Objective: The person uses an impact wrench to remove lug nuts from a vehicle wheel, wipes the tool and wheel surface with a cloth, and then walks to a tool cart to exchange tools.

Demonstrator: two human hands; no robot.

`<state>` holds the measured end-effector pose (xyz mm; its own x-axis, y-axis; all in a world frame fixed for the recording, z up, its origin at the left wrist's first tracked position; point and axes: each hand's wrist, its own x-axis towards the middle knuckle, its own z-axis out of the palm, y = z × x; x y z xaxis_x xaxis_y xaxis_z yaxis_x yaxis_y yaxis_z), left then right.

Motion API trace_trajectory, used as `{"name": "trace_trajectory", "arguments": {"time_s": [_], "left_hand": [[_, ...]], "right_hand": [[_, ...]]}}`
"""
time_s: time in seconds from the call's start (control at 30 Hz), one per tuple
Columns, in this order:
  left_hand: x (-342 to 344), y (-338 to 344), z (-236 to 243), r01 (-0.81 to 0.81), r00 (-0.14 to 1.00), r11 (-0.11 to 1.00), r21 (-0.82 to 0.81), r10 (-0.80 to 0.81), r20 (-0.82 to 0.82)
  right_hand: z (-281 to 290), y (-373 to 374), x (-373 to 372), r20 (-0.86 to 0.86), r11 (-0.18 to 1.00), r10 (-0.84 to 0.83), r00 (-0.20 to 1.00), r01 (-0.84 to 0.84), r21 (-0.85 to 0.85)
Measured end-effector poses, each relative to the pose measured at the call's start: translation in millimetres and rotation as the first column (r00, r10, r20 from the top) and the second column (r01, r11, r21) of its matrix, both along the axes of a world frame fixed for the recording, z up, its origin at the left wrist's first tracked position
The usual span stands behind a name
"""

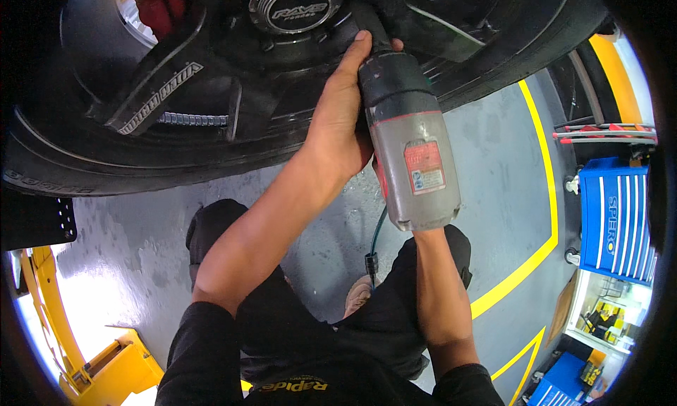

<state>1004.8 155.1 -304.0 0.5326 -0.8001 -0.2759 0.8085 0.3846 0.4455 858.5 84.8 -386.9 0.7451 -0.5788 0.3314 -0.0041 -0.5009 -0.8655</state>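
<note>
Your left hand (338,120) is wrapped around the black front end of the grey-and-black, cylinder-bodied impact wrench (410,142). Your right forearm (443,293) runs up behind the tool's base (hand hidden, can't tell its grip). The wrench points at the black spoked wheel (285,71), nose just right of the round black centre cap (296,8). Thin dark-green hose (379,226) hangs below, over the grey floor (504,152).

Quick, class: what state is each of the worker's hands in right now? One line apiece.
Left hand: closed around the front of a grey-and-black, barrel-shaped impact wrench.
Right hand: hidden behind the wrench; its grip cannot be told.
</note>
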Motion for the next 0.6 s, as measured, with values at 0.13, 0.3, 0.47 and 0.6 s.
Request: {"name": "trace_trajectory", "arguments": {"time_s": [0.13, 0.3, 0.47, 0.6], "left_hand": [[-10, 16, -10, -0.066, 0.997, 0.997, 0.045, 0.068, -0.039], [12, 43, -43, 0.038, 0.997, 0.998, -0.044, -0.041, -0.064], [19, 30, -38, -0.041, 0.995, 0.999, 0.027, 0.043, -0.087], [24, 30, -34, -0.053, 0.995, 0.994, 0.092, 0.061, -0.08]], "right_hand": [[20, 9, -5, 0.039, 0.904, 0.137, 0.99, -0.141, 0.402], [-3, 26, 10, -0.168, 0.97, 0.117, 0.979, -0.076, 0.23], [4, 26, 8, -0.033, 0.984, 0.177, 0.984, -0.177, -0.009], [4, 34, 8, -0.009, 0.931, 0.148, 0.989, -0.136, 0.339]]}}
